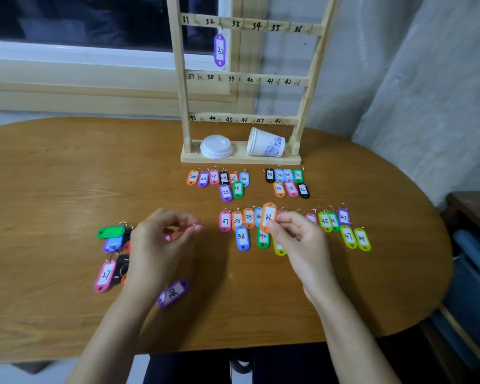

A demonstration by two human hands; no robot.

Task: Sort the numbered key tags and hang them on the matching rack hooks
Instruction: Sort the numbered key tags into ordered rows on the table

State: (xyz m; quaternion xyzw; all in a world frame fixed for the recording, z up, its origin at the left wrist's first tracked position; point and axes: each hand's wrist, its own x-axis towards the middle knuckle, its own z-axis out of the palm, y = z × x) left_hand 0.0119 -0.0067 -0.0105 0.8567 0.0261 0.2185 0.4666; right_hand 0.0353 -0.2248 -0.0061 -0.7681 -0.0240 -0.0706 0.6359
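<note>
Orange plastic key tag marked 41 is pinched upright between thumb and fingertips of my right hand, just above the near row of coloured numbered tags laid on the brown wooden table. My left hand pinches a small pink tag edge-on with curled fingers; I cannot read its number. Loose tags lie around that hand: green blank-side tag, pink tag 27, purple tag 30 beside my wrist. Pale wooden hook rack stands at the table's far edge; purple tag 32 hangs from hook 32.
</note>
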